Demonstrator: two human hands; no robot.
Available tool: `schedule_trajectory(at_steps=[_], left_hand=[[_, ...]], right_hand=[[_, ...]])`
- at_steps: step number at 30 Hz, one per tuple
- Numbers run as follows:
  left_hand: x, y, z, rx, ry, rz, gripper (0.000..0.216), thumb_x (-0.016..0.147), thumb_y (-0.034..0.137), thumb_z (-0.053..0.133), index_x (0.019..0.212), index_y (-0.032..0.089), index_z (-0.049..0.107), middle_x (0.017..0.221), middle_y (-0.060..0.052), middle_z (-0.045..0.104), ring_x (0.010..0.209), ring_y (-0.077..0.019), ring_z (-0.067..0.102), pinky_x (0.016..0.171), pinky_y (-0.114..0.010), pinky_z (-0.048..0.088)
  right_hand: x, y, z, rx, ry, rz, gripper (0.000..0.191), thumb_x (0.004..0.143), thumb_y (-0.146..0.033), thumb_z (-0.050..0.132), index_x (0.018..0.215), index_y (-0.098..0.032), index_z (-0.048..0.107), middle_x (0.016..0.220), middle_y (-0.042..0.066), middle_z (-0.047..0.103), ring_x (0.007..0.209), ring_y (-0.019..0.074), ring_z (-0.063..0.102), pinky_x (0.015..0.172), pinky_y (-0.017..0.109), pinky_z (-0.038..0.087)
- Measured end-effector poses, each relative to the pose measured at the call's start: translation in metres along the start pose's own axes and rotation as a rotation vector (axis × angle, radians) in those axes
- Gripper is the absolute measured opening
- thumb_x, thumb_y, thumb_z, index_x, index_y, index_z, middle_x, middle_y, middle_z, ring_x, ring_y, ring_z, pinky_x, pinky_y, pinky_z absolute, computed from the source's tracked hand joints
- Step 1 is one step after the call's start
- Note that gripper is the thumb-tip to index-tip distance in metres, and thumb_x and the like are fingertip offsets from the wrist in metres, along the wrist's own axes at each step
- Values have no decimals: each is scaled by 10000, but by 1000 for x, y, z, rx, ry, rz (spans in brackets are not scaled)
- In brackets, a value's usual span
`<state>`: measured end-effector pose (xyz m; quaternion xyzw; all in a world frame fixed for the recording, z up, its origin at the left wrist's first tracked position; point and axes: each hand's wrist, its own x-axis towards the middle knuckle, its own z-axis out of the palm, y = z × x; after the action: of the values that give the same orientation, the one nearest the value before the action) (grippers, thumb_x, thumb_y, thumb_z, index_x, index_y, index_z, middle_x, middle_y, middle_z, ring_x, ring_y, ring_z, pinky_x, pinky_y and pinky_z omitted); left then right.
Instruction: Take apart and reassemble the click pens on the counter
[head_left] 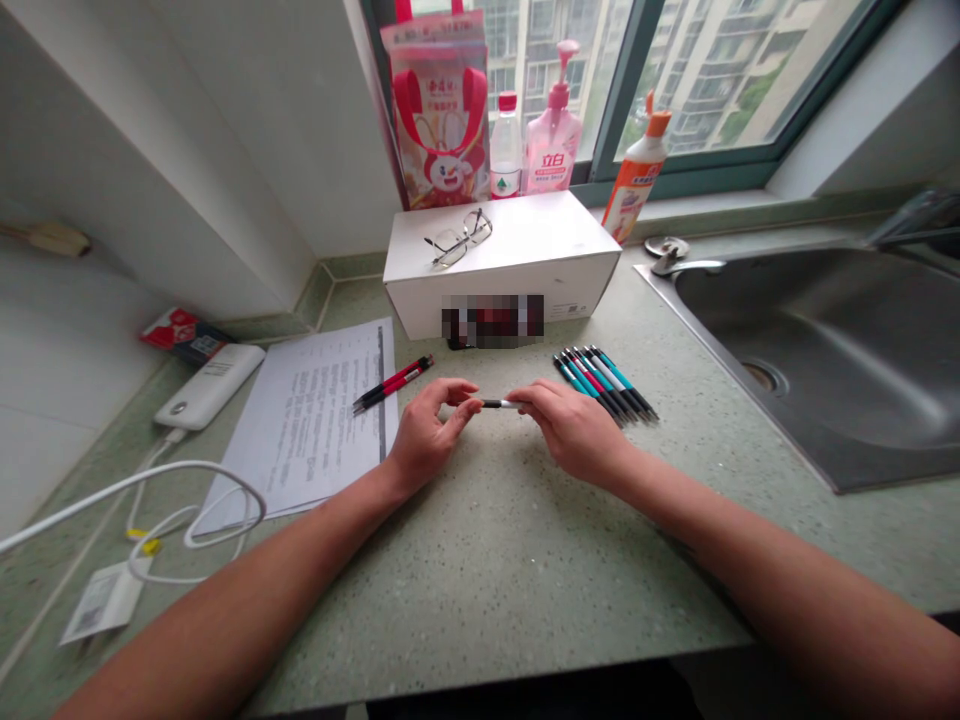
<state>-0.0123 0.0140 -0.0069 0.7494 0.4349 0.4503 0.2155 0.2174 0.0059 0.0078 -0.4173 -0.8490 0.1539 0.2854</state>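
Observation:
Between my two hands a pen (pixel 501 404) with a black grip and a white or silver barrel is held level above the counter. My left hand (pixel 435 425) pinches its dark end with thumb and fingers. At the light end, my right hand (pixel 574 425) has its fingers closed on the barrel, hiding that part. Just right of my right hand lies a row of several pens (pixel 604 383), teal, red and silver with black grips. Left of my left hand, red-and-black pens (pixel 394 383) rest across the edge of the printed paper (pixel 315 415).
A white box (pixel 510 240) with glasses (pixel 459 240) on top stands behind my hands. To the right is a steel sink (pixel 825 340). A white power bank (pixel 210 385), a cable (pixel 225 470) and a charger (pixel 107 600) lie left. Bottles (pixel 553 140) stand by the window.

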Motion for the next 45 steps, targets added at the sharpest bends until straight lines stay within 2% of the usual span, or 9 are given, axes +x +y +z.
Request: schedule_trajectory(at_steps=[3, 7, 15, 19, 24, 27, 31, 37, 45], left_hand=[[1, 1, 0, 27, -4, 61, 36, 920, 230, 682, 923, 195, 680, 882, -36, 709, 849, -184, 658, 811, -348, 531], [1, 0, 0, 12, 17, 30, 119, 912, 238, 698, 1018, 191, 668, 920, -41, 708, 840, -175, 667, 788, -333, 544], [1, 1, 0, 16, 8, 42, 130, 898, 225, 720, 1019, 192, 681, 937, -41, 712, 860, -178, 671, 808, -344, 543], [1, 1, 0, 45, -8, 121, 102, 887, 194, 726, 982, 205, 691, 918, -37, 718, 891, -192, 659, 846, -369, 540], [1, -1, 1, 29, 0, 50, 196, 889, 222, 733, 1073, 195, 670, 951, -47, 712, 861, -177, 682, 832, -357, 557], [1, 3, -1, 65, 19, 142, 222, 875, 156, 738, 1080, 203, 667, 925, -34, 714, 883, -181, 659, 842, -358, 550], [1, 9, -3, 120, 66, 251, 235, 881, 139, 726, 1093, 208, 654, 916, -29, 719, 875, -185, 635, 826, -361, 536], [1, 5, -2, 144, -30, 161, 124, 939, 264, 666, 1040, 197, 690, 920, -53, 724, 875, -207, 647, 811, -377, 524], [2, 6, -2, 147, -43, 212, 59, 914, 249, 698, 953, 208, 715, 858, -46, 743, 840, -216, 628, 810, -394, 497]], right_hand=[[0, 0, 0, 4, -2, 4, 258, 1019, -166, 438, 1160, -150, 653, 1039, 107, 700, 953, 219, 661, 796, 339, 500], [0, 1, 0, 2, -9, 8, 268, 1025, -171, 423, 1169, -154, 647, 1028, 102, 698, 920, 208, 662, 774, 330, 497], [0, 0, 0, -15, 0, -5, 261, 1019, -157, 432, 1162, -145, 650, 1029, 102, 700, 924, 213, 661, 779, 335, 497], [0, 1, 1, -14, -11, -9, 264, 1015, -152, 429, 1156, -135, 652, 1024, 109, 697, 924, 217, 658, 782, 342, 497], [0, 1, 0, 2, -27, 14, 283, 1017, -162, 413, 1172, -149, 649, 1028, 108, 697, 921, 214, 654, 781, 345, 491], [0, 1, -1, 78, -44, 29, 286, 1000, -149, 416, 1160, -147, 653, 1010, 105, 698, 900, 202, 649, 783, 340, 488], [1, 2, 0, 292, -93, 143, 278, 977, -153, 431, 1141, -156, 655, 896, 57, 705, 738, 152, 622, 714, 303, 488], [1, 2, 1, 324, -71, 163, 300, 978, -175, 414, 1147, -147, 661, 898, 62, 704, 729, 150, 603, 708, 307, 480], [3, 3, -4, 443, -181, 245, 269, 966, -199, 463, 1097, -167, 696, 815, 34, 721, 650, 133, 597, 636, 286, 483]])
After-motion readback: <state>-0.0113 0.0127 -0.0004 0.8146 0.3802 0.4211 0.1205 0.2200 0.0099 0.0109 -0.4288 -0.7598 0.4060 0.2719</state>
